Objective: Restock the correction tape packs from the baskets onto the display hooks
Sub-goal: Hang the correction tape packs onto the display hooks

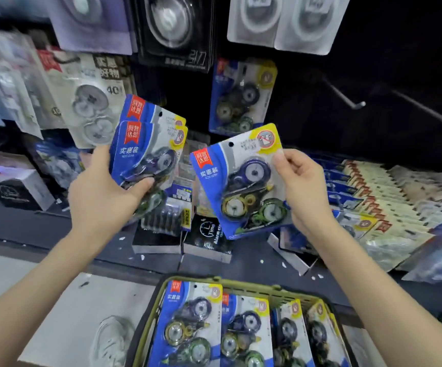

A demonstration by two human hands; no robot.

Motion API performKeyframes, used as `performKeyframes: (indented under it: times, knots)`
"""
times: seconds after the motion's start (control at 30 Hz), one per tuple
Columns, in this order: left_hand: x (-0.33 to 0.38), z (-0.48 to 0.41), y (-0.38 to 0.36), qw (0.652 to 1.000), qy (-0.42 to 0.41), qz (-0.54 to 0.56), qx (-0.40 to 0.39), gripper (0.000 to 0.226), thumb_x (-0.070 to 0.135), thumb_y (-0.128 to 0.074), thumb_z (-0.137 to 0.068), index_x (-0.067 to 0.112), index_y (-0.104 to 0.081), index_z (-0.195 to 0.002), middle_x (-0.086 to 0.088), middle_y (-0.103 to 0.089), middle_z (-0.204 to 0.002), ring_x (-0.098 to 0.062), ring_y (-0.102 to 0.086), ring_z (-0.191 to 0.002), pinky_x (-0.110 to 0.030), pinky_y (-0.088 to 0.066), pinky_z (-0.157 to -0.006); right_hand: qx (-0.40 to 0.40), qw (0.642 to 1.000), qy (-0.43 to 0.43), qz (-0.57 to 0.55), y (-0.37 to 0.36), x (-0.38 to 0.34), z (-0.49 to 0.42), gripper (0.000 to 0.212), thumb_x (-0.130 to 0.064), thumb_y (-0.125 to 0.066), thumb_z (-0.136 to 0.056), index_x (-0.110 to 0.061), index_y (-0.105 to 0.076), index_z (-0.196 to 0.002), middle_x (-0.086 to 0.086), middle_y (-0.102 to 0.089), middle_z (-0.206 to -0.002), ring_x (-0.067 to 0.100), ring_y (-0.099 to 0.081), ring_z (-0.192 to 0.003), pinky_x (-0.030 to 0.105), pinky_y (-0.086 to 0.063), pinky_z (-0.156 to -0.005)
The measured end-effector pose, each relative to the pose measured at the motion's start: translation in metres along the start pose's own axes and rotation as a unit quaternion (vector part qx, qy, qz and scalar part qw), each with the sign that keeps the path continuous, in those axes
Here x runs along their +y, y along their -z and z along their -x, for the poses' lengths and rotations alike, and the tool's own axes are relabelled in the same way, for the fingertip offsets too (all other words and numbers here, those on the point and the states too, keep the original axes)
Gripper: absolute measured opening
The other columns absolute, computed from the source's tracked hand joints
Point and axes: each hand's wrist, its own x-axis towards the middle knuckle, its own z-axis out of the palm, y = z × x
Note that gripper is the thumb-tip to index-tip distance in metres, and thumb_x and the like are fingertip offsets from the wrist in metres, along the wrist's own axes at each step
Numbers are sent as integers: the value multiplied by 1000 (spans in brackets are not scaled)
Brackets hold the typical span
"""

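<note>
My left hand (103,192) grips two stacked blue correction tape packs (148,147), thumb across their fronts. My right hand (304,186) pinches a single blue pack (241,178) by its right edge, tilted, its hang hole at the top. Both are held up in front of the dark display wall. One matching pack (241,99) hangs on a hook straight ahead. To its right a bare metal hook (347,98) sticks out. Below, an olive basket (151,313) holds several more blue packs (190,324) standing in rows.
Other blister packs hang at the upper left and top. Small boxes (208,239) and an alarm clock box stand on the dark shelf under my hands. Rows of flat packs (389,192) lie at the right. A white box (21,189) sits at the left.
</note>
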Motion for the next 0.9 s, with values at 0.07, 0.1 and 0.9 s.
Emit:
performKeyframes:
  times: [0.07,0.1,0.9]
  knots:
    - [5,-8,0,999,2,23,29,49,26,-82,-78,12,-50,-112,-3,-65,-103,-33,-59,-96,-33,-36,-73,32,999,10,-28,-6,-14,-15,22,-20,-53,-102,-20,-70,-88,0,-74,-86,19,-66,-85,48,-54,-85]
    - [8,-11,-1,998,5,34,43,47,26,-82,-78,12,-49,-108,-1,-63,-98,-33,-58,-93,-33,-35,-72,45,998,12,-42,-8,-20,-22,22,-19,-52,-102,-19,-69,-87,-2,-73,-85,18,-65,-84,45,-54,-83]
    - [17,-48,-16,994,21,99,32,50,42,-86,-68,27,-48,-97,24,-59,-84,-32,-57,-94,-46,-46,-79,113,991,64,8,-10,-45,-55,24,-17,-53,-100,-19,-70,-83,-6,-74,-73,3,-67,-70,17,-52,-61]
